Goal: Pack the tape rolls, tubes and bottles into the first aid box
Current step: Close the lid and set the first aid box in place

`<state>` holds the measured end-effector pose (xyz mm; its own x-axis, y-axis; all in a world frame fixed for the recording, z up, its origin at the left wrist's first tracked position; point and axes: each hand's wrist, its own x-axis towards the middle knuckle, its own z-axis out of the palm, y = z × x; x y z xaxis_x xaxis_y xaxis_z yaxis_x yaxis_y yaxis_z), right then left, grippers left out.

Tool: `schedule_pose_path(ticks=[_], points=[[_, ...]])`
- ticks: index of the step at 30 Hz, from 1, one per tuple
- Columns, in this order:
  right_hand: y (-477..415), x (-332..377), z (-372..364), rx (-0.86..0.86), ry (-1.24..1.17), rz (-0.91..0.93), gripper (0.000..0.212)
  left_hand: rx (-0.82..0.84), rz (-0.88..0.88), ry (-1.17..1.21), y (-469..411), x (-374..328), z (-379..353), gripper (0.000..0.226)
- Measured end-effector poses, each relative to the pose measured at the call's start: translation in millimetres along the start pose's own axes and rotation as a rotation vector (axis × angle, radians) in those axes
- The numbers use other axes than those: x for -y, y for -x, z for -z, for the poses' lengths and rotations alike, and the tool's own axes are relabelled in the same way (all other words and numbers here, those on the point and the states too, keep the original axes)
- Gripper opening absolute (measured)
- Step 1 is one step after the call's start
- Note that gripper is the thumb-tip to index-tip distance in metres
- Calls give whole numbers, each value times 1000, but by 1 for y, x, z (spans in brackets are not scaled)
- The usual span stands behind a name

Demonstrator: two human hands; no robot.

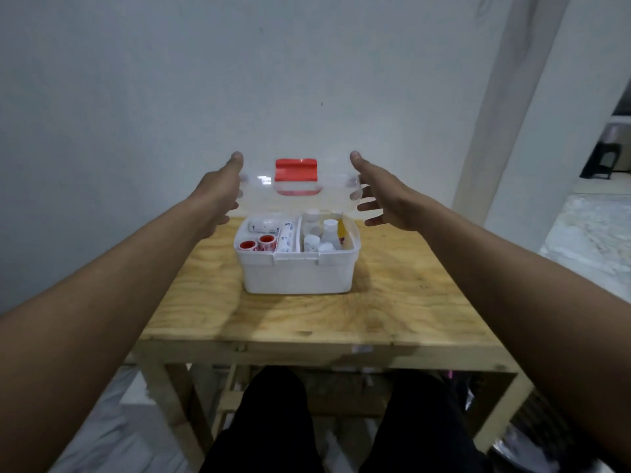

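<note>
The white first aid box [297,276] stands on the wooden table [392,302]. Its clear lid [300,196], which has a red handle [296,170], is raised. My left hand [218,192] grips the lid's left edge, thumb up. My right hand [382,196] touches the lid's right edge with its fingers spread and straight. In the box's left half lie two red tape rolls [267,241], a white bandage roll [264,225] and a white tube [285,238]. The right half holds several white bottles [330,230] and a yellow item [341,229].
The table stands against a pale wall [170,97], and its front edge is near my dark-trousered legs [273,421]. A pale post [495,114] rises at the right, with a doorway and a dark stool [602,160] behind it.
</note>
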<state>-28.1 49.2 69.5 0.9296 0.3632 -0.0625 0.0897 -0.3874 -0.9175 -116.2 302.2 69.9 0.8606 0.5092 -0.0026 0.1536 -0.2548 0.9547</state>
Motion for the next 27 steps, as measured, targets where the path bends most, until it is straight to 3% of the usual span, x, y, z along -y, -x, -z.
schedule_pose_path(ticks=[5, 9, 13, 17, 21, 27], points=[[20, -6, -12, 67, 149, 40, 77, 52, -50, -82, 18, 15, -5, 62], [33, -5, -22, 24, 505, 178, 68, 104, -226, -315, 39, 22, -14, 35], [41, -7, -29, -12, 639, 203, 83, 159, -348, -492, 52, 33, -14, 55], [51, -7, -38, -34, 661, 200, 87, 200, -346, -464, 53, 39, -5, 66], [59, -9, -45, -38, 749, 236, 85, 250, -334, -615, 55, 46, 3, 87], [61, -21, -57, -64, 831, 247, 106, 147, -414, -694, 59, 63, -5, 95]])
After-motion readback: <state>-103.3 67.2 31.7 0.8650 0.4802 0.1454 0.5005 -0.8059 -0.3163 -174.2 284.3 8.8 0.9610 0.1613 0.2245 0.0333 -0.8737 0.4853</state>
